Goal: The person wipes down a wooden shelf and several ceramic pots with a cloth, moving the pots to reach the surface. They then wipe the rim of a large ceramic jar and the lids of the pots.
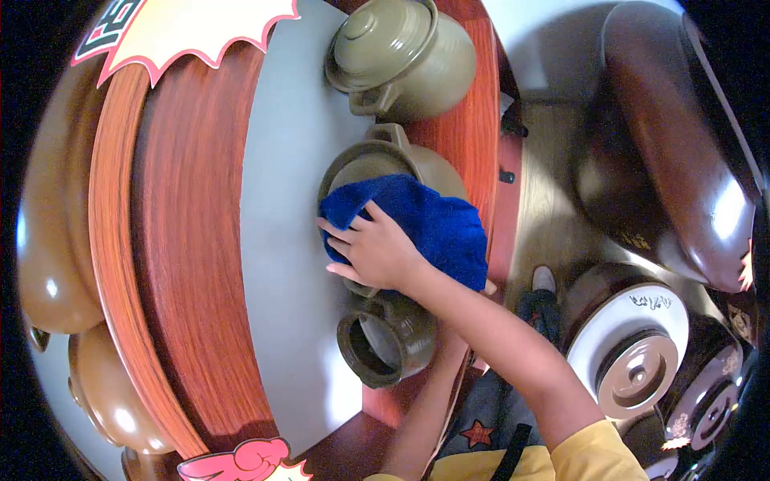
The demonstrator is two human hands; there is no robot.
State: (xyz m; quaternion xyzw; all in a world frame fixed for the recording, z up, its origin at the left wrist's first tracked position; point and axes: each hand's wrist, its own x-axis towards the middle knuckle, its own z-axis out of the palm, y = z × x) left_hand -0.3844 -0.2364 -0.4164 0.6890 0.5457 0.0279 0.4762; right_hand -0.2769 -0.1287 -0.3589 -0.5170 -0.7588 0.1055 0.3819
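Observation:
A blue cloth [437,228] is draped over the side and mouth of an olive-green pot [437,172] with a loop handle. My right hand [377,248] presses on the cloth at the pot's rim, its fingers bent over a fold of it. Of my left hand [491,286], only a bit of finger shows beside the cloth's lower right edge; the rest is hidden behind my right forearm and the pot. A small dark pot [417,337] with an open mouth lies just below them in the view.
A lidded olive pot [445,64] stands above on the same grey and red-wood shelf [293,200]. Brown glazed jars [60,200] line the left side. Large dark jars [666,160] and a white-rimmed lid [670,321] are at the right. Paper signs [200,32] jut in at the corners.

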